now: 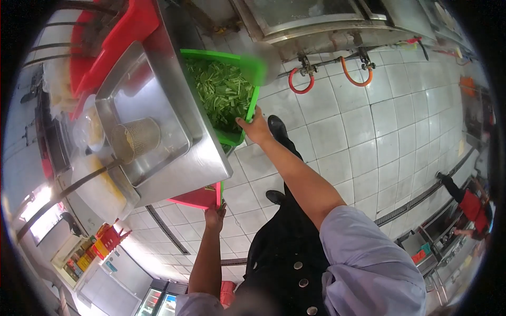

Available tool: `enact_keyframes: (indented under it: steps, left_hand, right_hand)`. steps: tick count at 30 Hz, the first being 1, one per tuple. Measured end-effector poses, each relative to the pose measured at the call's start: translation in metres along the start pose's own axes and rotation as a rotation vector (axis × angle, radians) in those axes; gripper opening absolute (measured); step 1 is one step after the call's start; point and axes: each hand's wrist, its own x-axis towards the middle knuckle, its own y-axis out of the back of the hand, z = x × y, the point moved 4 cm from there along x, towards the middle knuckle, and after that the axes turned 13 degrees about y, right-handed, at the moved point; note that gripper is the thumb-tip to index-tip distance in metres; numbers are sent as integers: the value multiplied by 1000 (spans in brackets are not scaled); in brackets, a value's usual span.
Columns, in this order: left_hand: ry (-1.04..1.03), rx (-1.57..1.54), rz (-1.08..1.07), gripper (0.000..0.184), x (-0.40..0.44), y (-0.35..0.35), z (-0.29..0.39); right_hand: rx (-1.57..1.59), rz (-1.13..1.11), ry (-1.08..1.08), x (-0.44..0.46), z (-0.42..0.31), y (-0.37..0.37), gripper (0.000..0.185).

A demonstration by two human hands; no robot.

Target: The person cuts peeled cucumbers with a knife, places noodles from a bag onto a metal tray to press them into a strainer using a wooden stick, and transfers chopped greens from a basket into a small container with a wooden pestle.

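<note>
My right hand (256, 128) is closed on the near rim of a green plastic basket (255, 100) filled with cut leafy greens (219, 87). The basket sits beside and partly beneath the edge of a steel counter (208, 163). My left hand (215, 216) grips the edge of a red plastic container (197, 197) with a green strip along its side. Most of that container is hidden under the counter corner, so its contents hardly show.
On the counter stand a steel tray (174, 126) with a mesh strainer (137, 139), a plastic tub (100, 184) and a red basket (116, 47). Gas valves with hoses (303, 79) hang beneath the stove. Another person (472, 208) stands far right on the tiled floor (363, 142).
</note>
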Motion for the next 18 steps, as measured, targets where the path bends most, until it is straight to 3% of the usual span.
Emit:
enact_keyframes:
  steps: [2,3,5,6,8,9,10,12,14,16,18]
  left_hand:
    - [-97,-120,-95,31,-4,-15,4]
    - [-187,-236,-181,28,-9,-19,5]
    - [-169,-289,-146,23,-12,-20,3]
    - [-158,-342,-115,18,-13,-19,1]
    - [-235,-272,-280,17,8,19,-18]
    - [-394,95,-91,18,7,34,-28]
    - [-512,475,104,20,5,46,-34]
    - [-223,-276,-131,25,-11,45,-45]
    - [-221,-310,25,27,-38,43,-54]
    - [-200,-331,164,31,-60,49,-65]
    - [-212,-252,203,39,-76,53,-78]
  right_hand:
    - [423,-237,-416,-4,-9,-7,78]
    - [418,-248,-419,-2,-3,-11,78]
    - [506,-275,-502,7,30,-29,73]
    - [543,-264,-471,9,35,-33,66]
    - [472,-314,-462,4,41,-34,58]
    - [625,-426,-420,1,43,-34,60]
    - [574,-425,-465,-5,55,-30,63]
    - [413,-418,-434,-15,14,-19,62]
    - [332,-363,-436,-24,-3,-21,56]
    - [82,-673,73,-15,24,-31,53]
    - [474,-617,5,-19,9,-42,56]
